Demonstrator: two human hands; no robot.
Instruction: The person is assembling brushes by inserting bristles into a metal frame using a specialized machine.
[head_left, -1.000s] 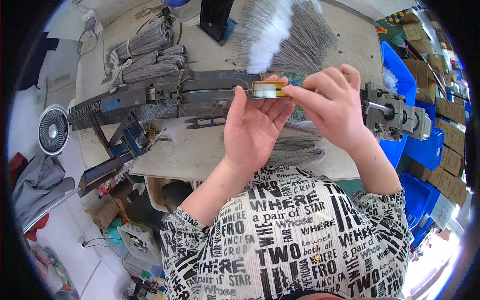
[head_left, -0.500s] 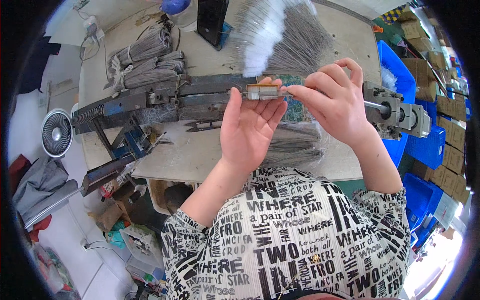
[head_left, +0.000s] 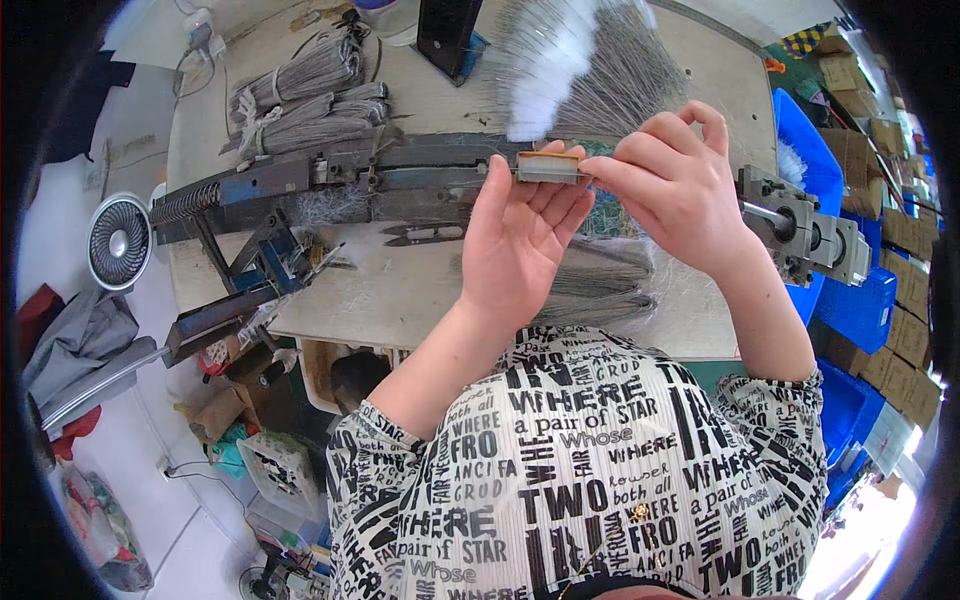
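Observation:
My left hand [head_left: 518,248] is palm up beneath the machine bar, thumb apart and fingers stretched out. Its fingertips lie at a small translucent block with an orange-brown top edge [head_left: 549,167]; whether they bear on it, I cannot tell. At the block's right end my right hand [head_left: 682,198] pinches with thumb and index finger, and what lies between them is too small to make out. The long dark metal machine [head_left: 430,153] runs left and right behind my hands. Beyond them lie thin wires [head_left: 640,85] fanned out with white bristle tufts [head_left: 550,75].
Tied bundles of grey wires [head_left: 312,75] lie at the back left, near a dark phone-like slab on a stand [head_left: 447,35]. More wires [head_left: 600,285] rest before me. Thread snips [head_left: 425,234] lie left of my hand. A metal clamp assembly [head_left: 800,225] and blue bin [head_left: 800,130] stand right.
The whole view has shifted slightly, so the table and machine appear a little to the right and higher. Both hands keep nearly the same pose at the block.

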